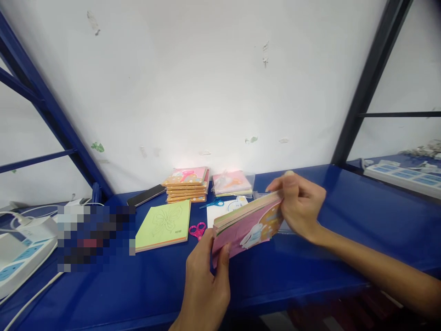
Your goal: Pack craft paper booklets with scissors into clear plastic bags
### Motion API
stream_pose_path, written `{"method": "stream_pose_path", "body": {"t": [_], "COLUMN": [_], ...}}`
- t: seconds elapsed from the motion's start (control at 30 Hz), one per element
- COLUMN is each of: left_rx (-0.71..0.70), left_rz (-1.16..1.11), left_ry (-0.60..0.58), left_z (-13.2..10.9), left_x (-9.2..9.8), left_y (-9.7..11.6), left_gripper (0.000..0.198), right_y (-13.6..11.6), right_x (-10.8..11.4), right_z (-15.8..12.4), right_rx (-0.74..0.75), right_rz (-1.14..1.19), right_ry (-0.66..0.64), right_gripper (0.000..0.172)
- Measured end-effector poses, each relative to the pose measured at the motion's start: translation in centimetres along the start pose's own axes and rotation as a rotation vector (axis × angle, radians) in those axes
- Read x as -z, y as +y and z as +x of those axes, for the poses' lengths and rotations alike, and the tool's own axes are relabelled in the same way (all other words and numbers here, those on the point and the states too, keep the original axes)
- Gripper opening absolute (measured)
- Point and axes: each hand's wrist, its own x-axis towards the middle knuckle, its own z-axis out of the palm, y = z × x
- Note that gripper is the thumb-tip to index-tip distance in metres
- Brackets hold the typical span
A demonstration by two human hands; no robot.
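Rabbit-printed pink paper pad held above blue shelf, just right of pink-handled scissors. Pad's lower end clasped by left hand, thumb on cover. Page block pinched narrowly at far edge by right hand. Page-edge handling in progress.

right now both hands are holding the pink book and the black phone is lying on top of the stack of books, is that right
No, the phone is not on the stack of books; it lies on the blue shelf just left of the stack, as the head view shows. The left hand and right hand do hold the pink book.
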Motion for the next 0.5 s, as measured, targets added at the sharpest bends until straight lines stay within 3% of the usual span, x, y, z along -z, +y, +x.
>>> {"method": "stream_pose_path", "body": {"t": [0.2, 0.4, 0.5], "left_rx": [0.020, 0.045, 0.089], "left_rz": [-0.118, -0.080, -0.079], "left_ry": [0.096, 0.091, 0.097], "left_z": [-0.5, -1.4, -1.2], "left_x": [-0.7, -1.6, -1.8], "left_y": [-0.6, 0.0, 0.2], "left_gripper": [0.048, 0.054, 0.068], "right_y": [-0.8, -1.4, -1.0], "right_x": [-0.4, -0.8, -0.6], "right_z": [-1.3, -1.6, -1.5], "right_rx": [0.081, 0.094, 0.149], "right_rz": [0.057, 0.106, 0.129], "right_ry": [-0.189, -0.220, -0.266], "right_gripper": [0.047, 0.046, 0.048]}}
